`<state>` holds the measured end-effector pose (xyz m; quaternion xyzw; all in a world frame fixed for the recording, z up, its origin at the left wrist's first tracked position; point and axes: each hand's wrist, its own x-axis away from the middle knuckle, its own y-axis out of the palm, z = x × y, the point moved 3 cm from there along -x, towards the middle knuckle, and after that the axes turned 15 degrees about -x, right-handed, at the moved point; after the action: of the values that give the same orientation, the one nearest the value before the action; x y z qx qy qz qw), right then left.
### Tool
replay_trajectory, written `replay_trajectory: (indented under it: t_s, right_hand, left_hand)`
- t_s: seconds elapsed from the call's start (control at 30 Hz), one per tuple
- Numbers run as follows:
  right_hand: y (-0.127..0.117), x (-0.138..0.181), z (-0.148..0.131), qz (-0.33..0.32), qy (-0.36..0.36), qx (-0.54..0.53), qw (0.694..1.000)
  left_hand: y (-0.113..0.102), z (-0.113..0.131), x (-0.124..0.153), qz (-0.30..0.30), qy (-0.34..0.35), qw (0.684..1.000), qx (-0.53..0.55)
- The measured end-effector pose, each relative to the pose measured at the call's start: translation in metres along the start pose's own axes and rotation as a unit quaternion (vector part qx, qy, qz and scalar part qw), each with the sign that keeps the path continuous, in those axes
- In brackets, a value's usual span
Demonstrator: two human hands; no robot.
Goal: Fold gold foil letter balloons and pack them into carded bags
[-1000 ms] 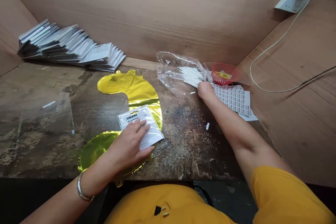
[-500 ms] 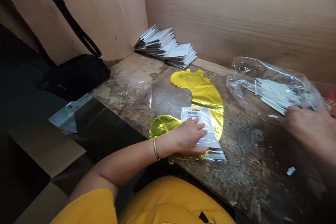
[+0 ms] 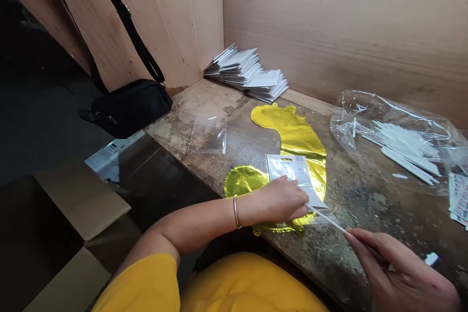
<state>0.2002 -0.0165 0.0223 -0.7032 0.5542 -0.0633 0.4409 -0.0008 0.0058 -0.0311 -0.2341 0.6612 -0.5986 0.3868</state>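
My right hand [image 3: 398,263] pinches a thin white plastic stick [image 3: 329,219] between thumb and fingers. The stick's far tip points left and reaches the fingers of my left hand [image 3: 287,200]. Those fingers are curled over the lower part of a clear plastic packet [image 3: 292,168] with a white printed card in it; the fingertips are partly hidden. Under the packet lies a flat gold foil balloon [image 3: 305,136], curved in shape, its lower part partly covered by my left hand and forearm.
An open clear bag [image 3: 351,151] of white sticks [image 3: 409,146] lies at right. Stacked white packets [image 3: 241,68] stand in the back corner. A clear sleeve [image 3: 208,134] rests on the worn tabletop. A black bag [image 3: 131,107] hangs at left above a cardboard box [image 3: 80,200].
My right hand has come from the bag of sticks towards my left hand, bringing one white stick. My left hand's spread fingers have curled in at the packet's lower end.
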Motion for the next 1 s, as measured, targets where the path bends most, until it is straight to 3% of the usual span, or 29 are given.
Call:
replay_trajectory:
  t_s: [0.13, 0.27, 0.33, 0.4, 0.47, 0.53, 0.6, 0.73, 0.83, 0.9, 1.0]
  right_hand:
    - [-0.003, 0.004, 0.0, -0.035, -0.012, -0.066, 0.997]
    - [-0.013, 0.014, -0.006, -0.13, -0.024, -0.112, 0.985]
    - [-0.02, 0.02, -0.009, -0.142, -0.002, -0.133, 0.981]
    - [-0.027, 0.024, -0.006, -0.096, 0.054, -0.146, 0.983]
    - [-0.034, 0.028, 0.001, -0.006, 0.119, -0.148, 0.982]
    - [-0.04, 0.032, 0.007, 0.074, 0.14, -0.137, 0.978]
    - [-0.043, 0.033, 0.006, 0.126, 0.092, -0.096, 0.983]
    - [-0.045, 0.031, -0.014, 0.17, -0.088, -0.029, 0.981]
    - [-0.038, 0.025, -0.028, 0.096, -0.16, -0.028, 0.982]
    - [-0.032, 0.021, -0.029, 0.039, -0.16, -0.011, 0.986]
    - [-0.023, 0.016, -0.019, 0.017, -0.142, 0.012, 0.99]
  left_hand:
    - [-0.006, -0.005, 0.0, -0.011, -0.022, 1.0, -0.006]
    - [-0.01, -0.006, 0.001, -0.014, -0.032, 0.999, 0.012]
    - [-0.01, -0.006, 0.002, -0.013, -0.042, 0.998, 0.034]
    - [-0.009, -0.007, 0.002, -0.007, -0.054, 0.997, 0.052]
    - [-0.009, -0.009, 0.001, 0.003, -0.062, 0.996, 0.062]
    - [-0.009, -0.01, 0.0, 0.012, -0.07, 0.995, 0.072]
    - [-0.01, -0.01, -0.001, 0.015, -0.082, 0.993, 0.084]
    - [-0.013, -0.008, -0.002, 0.004, -0.102, 0.991, 0.09]
    - [-0.015, -0.007, -0.004, -0.005, -0.103, 0.992, 0.078]
    - [-0.015, -0.007, -0.006, -0.01, -0.104, 0.992, 0.074]
    - [-0.015, -0.008, -0.006, -0.01, -0.109, 0.991, 0.075]
